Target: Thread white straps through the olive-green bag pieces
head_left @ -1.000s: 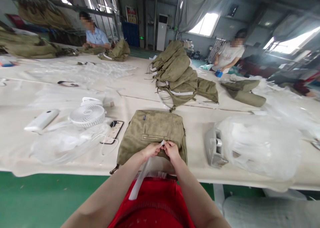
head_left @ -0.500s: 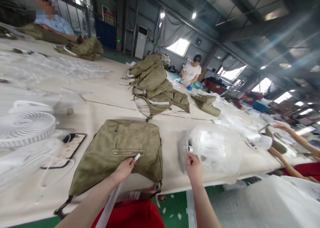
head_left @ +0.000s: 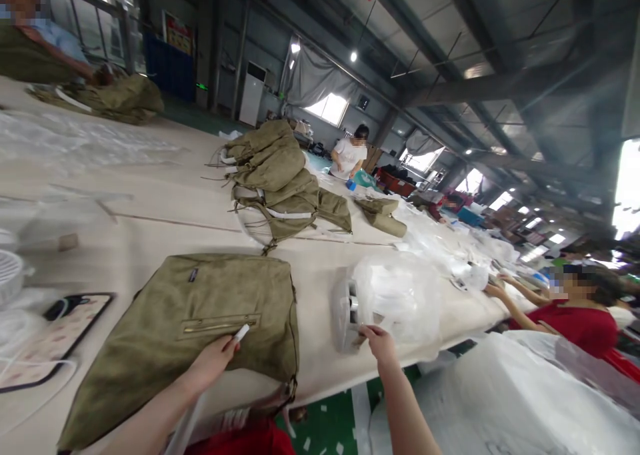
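Note:
An olive-green canvas bag (head_left: 215, 295) lies flat on the table in front of me, its zipped pocket (head_left: 220, 324) facing up. Over the bag, just below the zip's right end, my left hand (head_left: 216, 360) pinches the end of a white strip (head_left: 242, 333). The strip's tail hangs down below my wrist. Further right stands a bundle of clear plastic (head_left: 400, 298) with dark openings and a shiny round part (head_left: 353, 303) on its left side. My right hand (head_left: 380, 343) is closed at the bundle's lower front edge; what its fingertips pinch is too small to make out.
Several olive bags (head_left: 275, 155) are heaped across the table, and another folded one (head_left: 383, 215) lies beyond. At left are a phone-like tablet (head_left: 60, 335) with a cable and a white fan (head_left: 9, 275). A co-worker in red (head_left: 570, 315) reaches over the table at right.
The view has swung right, bringing the co-worker in red further in. My right hand has moved down along the plastic bundle's side. My left hand still holds the strip by the zip.

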Tool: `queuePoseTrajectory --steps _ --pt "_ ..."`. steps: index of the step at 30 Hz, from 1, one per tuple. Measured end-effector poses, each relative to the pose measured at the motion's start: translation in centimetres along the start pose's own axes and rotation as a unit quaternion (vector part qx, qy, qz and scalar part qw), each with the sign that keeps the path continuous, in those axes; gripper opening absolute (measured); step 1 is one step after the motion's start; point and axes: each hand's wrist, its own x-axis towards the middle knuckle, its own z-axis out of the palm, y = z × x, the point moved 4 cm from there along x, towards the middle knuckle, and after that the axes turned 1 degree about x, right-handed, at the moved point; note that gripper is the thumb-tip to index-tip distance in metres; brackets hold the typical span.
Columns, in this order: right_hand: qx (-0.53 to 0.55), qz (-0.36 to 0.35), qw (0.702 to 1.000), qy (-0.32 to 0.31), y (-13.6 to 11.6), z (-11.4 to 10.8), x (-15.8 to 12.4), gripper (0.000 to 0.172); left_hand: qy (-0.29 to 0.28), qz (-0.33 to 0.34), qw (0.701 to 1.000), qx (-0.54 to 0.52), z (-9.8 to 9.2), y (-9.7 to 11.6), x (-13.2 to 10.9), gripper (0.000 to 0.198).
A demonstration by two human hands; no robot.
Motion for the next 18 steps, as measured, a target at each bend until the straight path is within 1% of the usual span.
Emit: queuePoseTrajectory --steps 3,5,7,9,12,15,18 --pt "0.07 0.023 0.997 0.009 0.1 -0.6 -1.4 0.037 0.0 -0.009 1.0 -0.009 0.0 0.0 0.0 0.029" --pt "0.097 0.031 0.995 -0.003 0.3 -0.9 -2.6 0.038 -0.007 -0.022 1.0 -0.017 0.1 -0.1 0.2 0.03" --pt "0.114 0.054 0.992 -0.021 0.9 -0.9 -3.8 0.038 -0.014 -0.039 0.999 -0.032 0.3 -0.4 0.3 0.031" --pt "0.127 0.083 0.988 -0.037 1.8 -0.5 -4.8 0.038 -0.015 -0.05 0.997 -0.05 0.5 -0.7 0.5 0.033" --pt "0.147 0.108 0.982 -0.05 3.1 0.5 -5.6 0.038 -0.017 -0.044 0.997 -0.066 0.6 -0.9 0.6 0.039" --pt "0.145 0.116 0.982 -0.038 4.5 1.4 -5.4 0.035 -0.026 -0.035 0.997 -0.057 0.5 -0.6 0.4 0.045" --pt "0.078 0.125 0.989 -0.011 6.2 1.4 -5.4 0.026 -0.03 -0.031 0.999 -0.022 0.2 0.0 0.2 0.043"
